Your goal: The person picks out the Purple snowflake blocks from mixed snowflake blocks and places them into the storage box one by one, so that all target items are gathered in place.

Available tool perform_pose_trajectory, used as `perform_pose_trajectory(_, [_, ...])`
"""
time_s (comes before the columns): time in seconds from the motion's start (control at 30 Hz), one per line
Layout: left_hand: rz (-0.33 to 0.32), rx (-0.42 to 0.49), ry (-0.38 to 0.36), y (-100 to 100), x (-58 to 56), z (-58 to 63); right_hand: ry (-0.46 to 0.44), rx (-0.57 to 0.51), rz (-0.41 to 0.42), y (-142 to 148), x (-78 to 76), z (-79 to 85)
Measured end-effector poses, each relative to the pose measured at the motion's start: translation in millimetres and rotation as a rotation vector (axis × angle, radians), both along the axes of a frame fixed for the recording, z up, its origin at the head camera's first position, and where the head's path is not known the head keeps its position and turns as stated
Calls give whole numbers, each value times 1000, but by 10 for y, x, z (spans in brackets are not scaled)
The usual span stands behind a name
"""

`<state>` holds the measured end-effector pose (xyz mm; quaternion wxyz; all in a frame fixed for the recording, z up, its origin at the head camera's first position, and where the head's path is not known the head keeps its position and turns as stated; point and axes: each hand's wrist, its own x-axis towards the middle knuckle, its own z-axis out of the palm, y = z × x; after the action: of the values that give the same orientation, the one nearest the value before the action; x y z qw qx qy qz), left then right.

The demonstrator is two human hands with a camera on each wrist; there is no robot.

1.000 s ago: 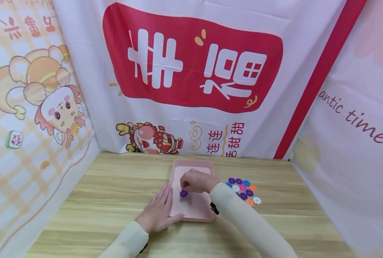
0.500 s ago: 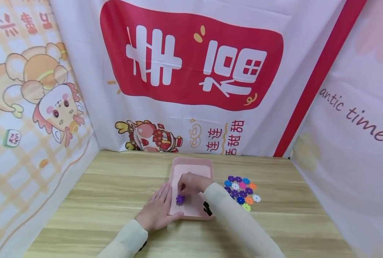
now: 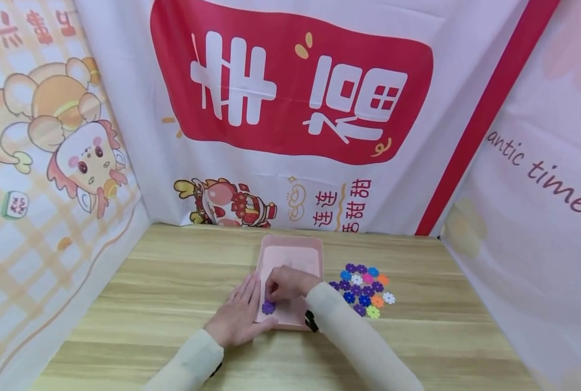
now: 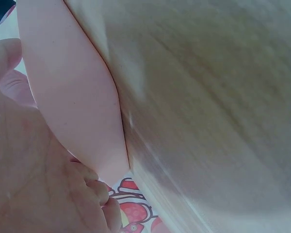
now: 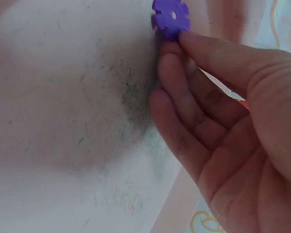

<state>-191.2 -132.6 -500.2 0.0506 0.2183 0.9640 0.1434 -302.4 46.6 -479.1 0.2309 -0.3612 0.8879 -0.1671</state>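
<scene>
My right hand [image 3: 287, 282] pinches a purple snowflake-shaped plastic disc [image 3: 268, 308] between thumb and fingers, low over the near left part of a pink tray [image 3: 292, 240]. In the right wrist view the disc [image 5: 170, 18] shows its notched edge and small central hole; whether it touches the tray floor I cannot tell. My left hand [image 3: 238, 315] rests along the tray's left side, fingers straight and pointing away, thumb at the near left corner. The left wrist view has the palm [image 4: 34, 174] beside the tray's pink outer wall [image 4: 75, 87].
On the wooden table [image 3: 182, 277], right of the tray, lies a loose group of notched discs [image 3: 364, 300] in purple, blue, white, orange, pink and lime. Greenish scuffs [image 5: 133, 97] mark the pale tray floor. Printed cloth [image 3: 290, 98] hangs behind and at both sides.
My right hand has moved left and towards me with the purple disc, down to the tray's near left part. The left hand keeps its place; more of the loose discs now show.
</scene>
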Motion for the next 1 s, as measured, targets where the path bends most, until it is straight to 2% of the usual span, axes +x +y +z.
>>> perform_pose_trajectory(0.3, [-3,16,26,-7,-34,-120,-15,18,-43,2,-1,-4])
perform_pose_trajectory(0.43, [-1,37,-4,15,-23,-85,-15,31,-41,-6,3,25])
perform_pose_trajectory(0.67, [26,-9,-31,53,13,5,55,75,-13,28,-15,157])
perform_pose_trajectory(1.0, [33,-6,-4,24,-16,-23,77,51,-46,421,-109,404])
